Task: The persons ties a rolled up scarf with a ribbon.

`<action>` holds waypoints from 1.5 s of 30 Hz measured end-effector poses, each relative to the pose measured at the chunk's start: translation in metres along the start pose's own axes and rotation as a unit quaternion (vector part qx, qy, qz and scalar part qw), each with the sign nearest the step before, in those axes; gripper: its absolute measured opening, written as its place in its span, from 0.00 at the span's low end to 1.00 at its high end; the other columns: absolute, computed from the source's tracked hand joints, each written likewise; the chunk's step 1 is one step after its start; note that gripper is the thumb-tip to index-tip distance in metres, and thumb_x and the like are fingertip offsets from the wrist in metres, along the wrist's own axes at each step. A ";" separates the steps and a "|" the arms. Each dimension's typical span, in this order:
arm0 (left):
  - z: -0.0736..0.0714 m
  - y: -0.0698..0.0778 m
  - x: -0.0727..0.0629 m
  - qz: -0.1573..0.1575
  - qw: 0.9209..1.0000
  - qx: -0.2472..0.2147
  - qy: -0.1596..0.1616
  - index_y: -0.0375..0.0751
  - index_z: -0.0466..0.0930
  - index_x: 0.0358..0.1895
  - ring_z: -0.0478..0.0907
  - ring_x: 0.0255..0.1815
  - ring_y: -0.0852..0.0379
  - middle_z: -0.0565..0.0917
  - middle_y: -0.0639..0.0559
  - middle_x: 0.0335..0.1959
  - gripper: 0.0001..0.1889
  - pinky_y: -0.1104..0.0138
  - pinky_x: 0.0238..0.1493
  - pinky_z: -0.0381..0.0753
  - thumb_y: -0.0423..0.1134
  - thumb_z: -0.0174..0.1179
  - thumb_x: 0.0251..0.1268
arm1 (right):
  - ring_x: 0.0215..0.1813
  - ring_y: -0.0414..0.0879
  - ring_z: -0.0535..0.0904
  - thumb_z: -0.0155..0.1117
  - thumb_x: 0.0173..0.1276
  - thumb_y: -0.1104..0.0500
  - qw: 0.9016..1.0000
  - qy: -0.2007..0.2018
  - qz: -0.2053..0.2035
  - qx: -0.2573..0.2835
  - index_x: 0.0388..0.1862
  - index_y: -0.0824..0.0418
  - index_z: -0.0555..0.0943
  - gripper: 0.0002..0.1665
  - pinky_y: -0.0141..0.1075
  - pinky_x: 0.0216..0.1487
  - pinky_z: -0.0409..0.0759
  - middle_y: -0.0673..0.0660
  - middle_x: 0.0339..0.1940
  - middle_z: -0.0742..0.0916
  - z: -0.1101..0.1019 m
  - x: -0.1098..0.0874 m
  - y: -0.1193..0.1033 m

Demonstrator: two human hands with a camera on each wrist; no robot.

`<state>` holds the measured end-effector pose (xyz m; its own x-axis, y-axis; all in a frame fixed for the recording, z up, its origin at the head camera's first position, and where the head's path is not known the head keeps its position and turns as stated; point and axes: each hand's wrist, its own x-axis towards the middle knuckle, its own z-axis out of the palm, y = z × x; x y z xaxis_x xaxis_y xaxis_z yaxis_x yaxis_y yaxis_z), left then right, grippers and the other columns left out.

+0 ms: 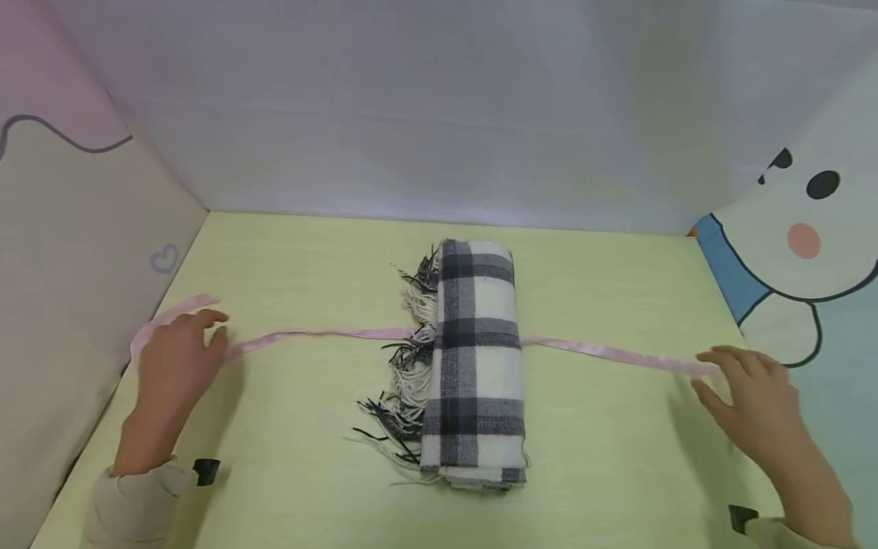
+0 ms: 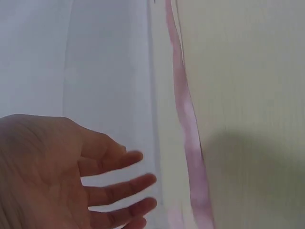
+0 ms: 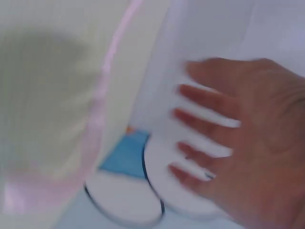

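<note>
A folded black, grey and white plaid scarf [image 1: 480, 366] lies lengthwise on the table, its fringe [image 1: 411, 366] spread on the left side. From either side of the scarf runs a pink ribbon [image 1: 604, 352]; its middle is hidden beneath the scarf. My left hand [image 1: 180, 362] hovers over the ribbon's left part, fingers loosely bent and apart from the ribbon [image 2: 190, 129] in the left wrist view. Above the ribbon's right part is my right hand [image 1: 757, 396]. Its spread fingers hold nothing, and the ribbon [image 3: 95, 109] lies apart from them in the right wrist view.
The pale yellow tabletop [image 1: 309, 267] meets a whitish back wall [image 1: 425, 114]. A pale side panel [image 1: 68, 267] stands on the left, and a panel with a cartoon figure [image 1: 802, 229] on the right.
</note>
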<state>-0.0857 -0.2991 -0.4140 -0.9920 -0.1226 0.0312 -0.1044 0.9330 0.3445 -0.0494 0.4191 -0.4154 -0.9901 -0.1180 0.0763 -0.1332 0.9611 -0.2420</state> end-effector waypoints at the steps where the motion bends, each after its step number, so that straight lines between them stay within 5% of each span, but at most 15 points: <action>1: 0.006 0.010 0.005 0.033 0.999 -0.011 -0.001 0.33 0.81 0.60 0.79 0.46 0.24 0.82 0.25 0.56 0.16 0.45 0.31 0.77 0.37 0.53 0.79 | 0.63 0.78 0.66 0.70 0.69 0.65 0.999 0.036 -0.038 0.011 0.58 0.69 0.78 0.21 0.74 0.57 0.63 0.76 0.61 0.78 0.005 0.008 -0.012; 4: 0.023 0.042 0.019 0.090 0.994 -0.047 -0.046 0.37 0.85 0.58 0.83 0.50 0.31 0.86 0.32 0.55 0.14 0.47 0.38 0.81 0.37 0.56 0.79 | 0.60 0.72 0.73 0.75 0.62 0.71 0.989 0.072 -0.126 0.033 0.55 0.67 0.81 0.22 0.67 0.58 0.69 0.70 0.56 0.83 0.022 0.032 -0.045; 8: 0.047 0.078 0.035 0.136 0.985 -0.052 -0.091 0.42 0.87 0.57 0.82 0.57 0.33 0.87 0.38 0.55 0.13 0.42 0.51 0.80 0.38 0.59 0.79 | 0.59 0.67 0.78 0.75 0.66 0.64 0.984 0.018 -0.175 0.018 0.58 0.63 0.81 0.22 0.63 0.53 0.77 0.64 0.57 0.86 0.045 0.059 -0.075; 13: 0.076 0.102 0.049 0.191 0.976 -0.011 -0.102 0.46 0.88 0.56 0.82 0.55 0.37 0.87 0.42 0.52 0.12 0.46 0.49 0.82 0.40 0.63 0.76 | 0.55 0.62 0.82 0.71 0.71 0.62 0.976 -0.026 -0.215 -0.019 0.57 0.62 0.83 0.17 0.57 0.48 0.82 0.62 0.54 0.87 0.064 0.085 -0.096; 21: 0.097 0.118 0.047 0.257 0.962 0.022 -0.085 0.48 0.88 0.45 0.79 0.50 0.41 0.84 0.45 0.49 0.06 0.50 0.44 0.81 0.43 0.71 0.69 | 0.42 0.55 0.78 0.67 0.73 0.67 0.957 -0.037 -0.273 -0.090 0.42 0.62 0.78 0.06 0.45 0.38 0.78 0.57 0.38 0.85 0.067 0.102 -0.111; 27: 0.098 0.119 0.043 0.272 0.959 0.047 -0.071 0.51 0.84 0.37 0.78 0.46 0.45 0.83 0.48 0.44 0.05 0.52 0.41 0.79 0.43 0.72 0.68 | 0.35 0.51 0.69 0.55 0.78 0.72 0.925 0.016 -0.351 -0.143 0.43 0.67 0.73 0.03 0.40 0.33 0.71 0.61 0.38 0.78 0.073 0.097 -0.110; 31: 0.094 0.120 0.042 0.250 0.964 0.041 -0.082 0.50 0.81 0.38 0.77 0.42 0.47 0.84 0.52 0.37 0.05 0.47 0.48 0.76 0.43 0.68 0.72 | 0.38 0.52 0.69 0.25 0.86 0.68 0.896 0.043 -0.402 -0.183 0.47 0.67 0.75 0.24 0.41 0.36 0.70 0.61 0.40 0.78 0.075 0.091 -0.107; 34: 0.091 0.122 0.042 0.227 0.968 0.024 -0.101 0.50 0.80 0.43 0.77 0.41 0.48 0.84 0.55 0.33 0.05 0.43 0.56 0.72 0.45 0.64 0.74 | 0.43 0.53 0.71 0.20 0.84 0.64 0.883 0.027 -0.430 -0.185 0.48 0.65 0.77 0.30 0.43 0.43 0.72 0.59 0.42 0.81 0.073 0.087 -0.106; 37: 0.091 0.123 0.042 0.214 0.969 0.009 -0.120 0.48 0.80 0.50 0.79 0.42 0.47 0.85 0.56 0.33 0.09 0.40 0.59 0.71 0.46 0.63 0.75 | 0.46 0.52 0.75 0.42 0.80 0.68 0.892 0.000 -0.432 -0.131 0.41 0.60 0.79 0.16 0.45 0.47 0.74 0.54 0.40 0.83 0.072 0.086 -0.109; 40: 0.093 0.124 0.044 0.211 0.968 -0.001 -0.134 0.48 0.82 0.53 0.82 0.43 0.48 0.87 0.56 0.33 0.11 0.40 0.58 0.73 0.47 0.63 0.76 | 0.45 0.49 0.76 0.58 0.69 0.71 0.922 -0.018 -0.385 -0.038 0.36 0.55 0.78 0.11 0.45 0.44 0.73 0.51 0.36 0.83 0.071 0.087 -0.113; 45: 0.097 0.125 0.046 0.202 0.968 -0.016 -0.149 0.51 0.86 0.47 0.83 0.41 0.51 0.89 0.56 0.34 0.08 0.42 0.55 0.73 0.48 0.63 0.77 | 0.43 0.46 0.78 0.57 0.76 0.69 0.963 -0.050 -0.248 0.091 0.46 0.58 0.81 0.09 0.44 0.44 0.78 0.52 0.42 0.85 0.074 0.097 -0.119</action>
<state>-0.1517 -0.1555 -0.4604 -0.9282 0.3583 -0.1002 0.2947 0.8725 0.3897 -0.1332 0.2745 -0.4504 -0.8010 -0.5833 0.1348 -0.5873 0.7219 -0.3660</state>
